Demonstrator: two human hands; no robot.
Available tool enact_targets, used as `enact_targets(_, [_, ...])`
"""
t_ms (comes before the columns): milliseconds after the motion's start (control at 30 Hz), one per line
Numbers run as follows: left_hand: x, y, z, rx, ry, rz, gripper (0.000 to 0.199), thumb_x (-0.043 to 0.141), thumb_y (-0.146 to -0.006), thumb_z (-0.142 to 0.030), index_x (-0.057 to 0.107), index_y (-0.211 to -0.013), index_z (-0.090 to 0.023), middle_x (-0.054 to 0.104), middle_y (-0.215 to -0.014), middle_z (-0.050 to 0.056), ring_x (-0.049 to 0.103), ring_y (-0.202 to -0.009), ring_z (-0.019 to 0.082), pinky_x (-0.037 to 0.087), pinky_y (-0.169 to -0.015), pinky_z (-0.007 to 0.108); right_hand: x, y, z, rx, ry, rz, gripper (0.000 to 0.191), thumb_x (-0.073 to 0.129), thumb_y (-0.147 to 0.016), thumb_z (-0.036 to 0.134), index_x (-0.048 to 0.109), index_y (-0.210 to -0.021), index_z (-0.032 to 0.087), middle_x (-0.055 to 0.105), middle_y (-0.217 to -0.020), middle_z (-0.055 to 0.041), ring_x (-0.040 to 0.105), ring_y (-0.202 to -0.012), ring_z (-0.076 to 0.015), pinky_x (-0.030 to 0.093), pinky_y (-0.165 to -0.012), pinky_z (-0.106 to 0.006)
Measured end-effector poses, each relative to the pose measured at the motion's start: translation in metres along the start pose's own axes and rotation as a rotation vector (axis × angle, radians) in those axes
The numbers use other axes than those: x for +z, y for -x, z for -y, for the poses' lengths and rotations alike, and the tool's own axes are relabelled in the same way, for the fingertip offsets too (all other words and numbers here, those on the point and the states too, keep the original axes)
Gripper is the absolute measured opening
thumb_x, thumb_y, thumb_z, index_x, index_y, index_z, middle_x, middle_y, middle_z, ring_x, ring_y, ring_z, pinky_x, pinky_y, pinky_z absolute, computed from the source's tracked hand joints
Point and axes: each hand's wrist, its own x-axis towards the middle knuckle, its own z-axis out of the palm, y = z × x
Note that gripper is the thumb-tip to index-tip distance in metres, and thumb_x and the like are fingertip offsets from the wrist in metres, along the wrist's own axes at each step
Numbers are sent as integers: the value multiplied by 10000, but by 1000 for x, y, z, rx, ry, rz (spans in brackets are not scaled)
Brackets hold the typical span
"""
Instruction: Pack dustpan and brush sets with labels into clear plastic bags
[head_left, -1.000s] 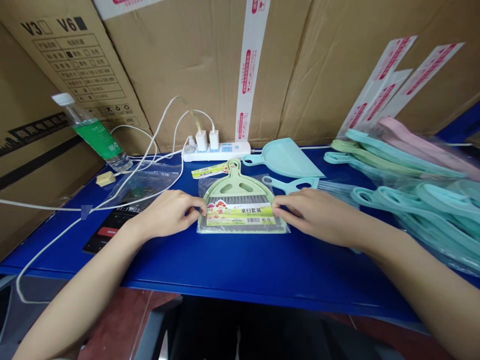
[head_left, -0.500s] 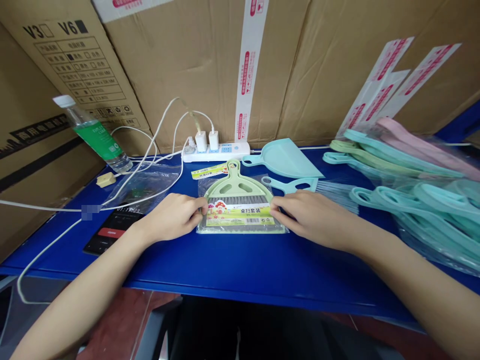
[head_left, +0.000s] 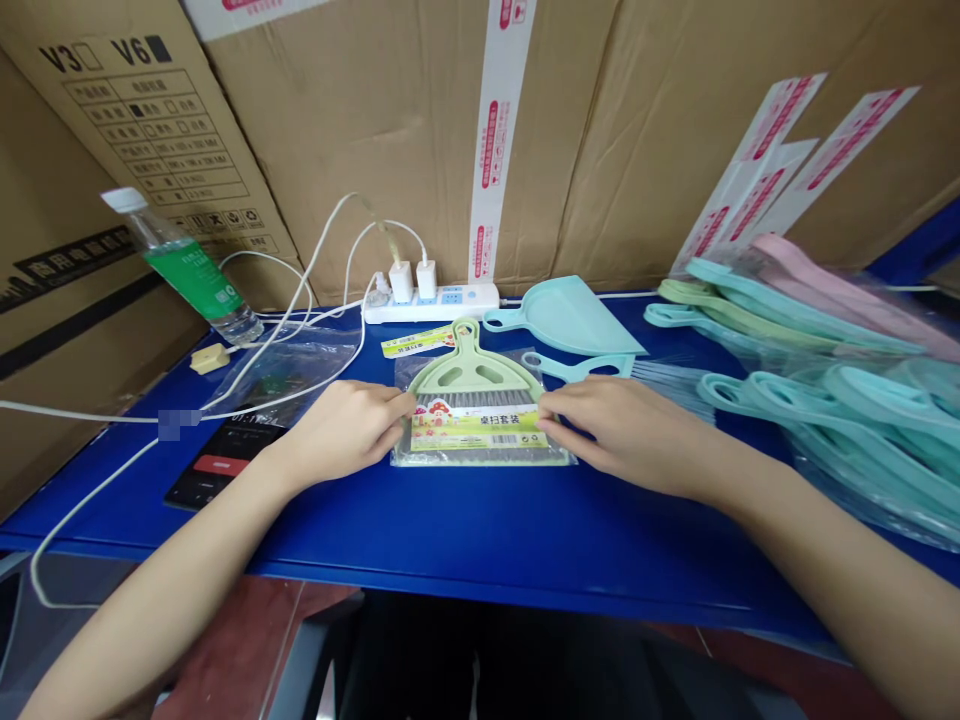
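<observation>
A green dustpan and brush set (head_left: 469,378) lies in a clear plastic bag on the blue table, its handle pointing away from me. Across its front is a yellow and white printed label (head_left: 480,427) with a mushroom house. My left hand (head_left: 352,432) pinches the left edge of the bagged set, thumb and fingers closed. On the opposite edge, my right hand (head_left: 611,432) grips in the same way. Just beyond my right hand are a loose blue brush (head_left: 581,368) and a loose blue dustpan (head_left: 574,315). Another printed label (head_left: 416,343) lies behind the green set.
Bagged blue, green and pink sets (head_left: 862,400) are piled at the right. A white power strip (head_left: 465,300) with chargers and cables stands before the cardboard boxes (head_left: 405,120). To the left are a water bottle (head_left: 196,280), a phone (head_left: 217,465) and a clear plastic bag (head_left: 319,350).
Both hands keep their hold on the edges of the bagged green set, which stays in place. Only a very slight shift of the whole view shows.
</observation>
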Motion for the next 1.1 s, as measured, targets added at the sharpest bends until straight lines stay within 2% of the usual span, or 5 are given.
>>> enact_targets(367, [5,-1,-9,136,-14,-146,268,378,-962,-141,631,-1046,-164,655,-759,8,628,-616,158,480,-618,274,5,-2,4,-136,-45,-175,348,372,-1015,219,671,-842,180,677,-723,-57,589,-668,-194,434,-676,-326])
enact_targets(500, [10,-3,-14,222,58,-107,341,365,-977,-142,600,-1223,-159,658,-826,14,626,-630,152,492,-642,270,12,-4,7,-221,-109,-202,352,377,-1023,208,726,-995,174,711,-809,-70,598,-758,-200,454,-720,-335])
enact_targets(667, [11,-6,-17,198,61,18,437,392,-957,-132,561,-1351,-216,645,-874,17,632,-662,146,510,-683,265,19,-6,11,-251,-117,-184,336,407,-1026,218,715,-1155,179,713,-835,-68,583,-813,-223,465,-746,-355])
enact_targets(833, [8,-9,-22,140,45,127,515,443,-925,-110,543,-1394,-299,650,-976,28,650,-704,144,513,-672,258,19,-8,14,-246,-89,-179,318,433,-1021,234,715,-1162,193,673,-792,-59,559,-809,-227,454,-749,-357])
enact_targets(1100, [9,-10,-22,126,71,136,533,442,-932,-104,526,-1415,-315,650,-1010,31,662,-734,152,533,-677,267,20,-8,16,-263,-19,-217,319,426,-1020,215,720,-1140,190,649,-772,-57,553,-773,-220,431,-724,-346])
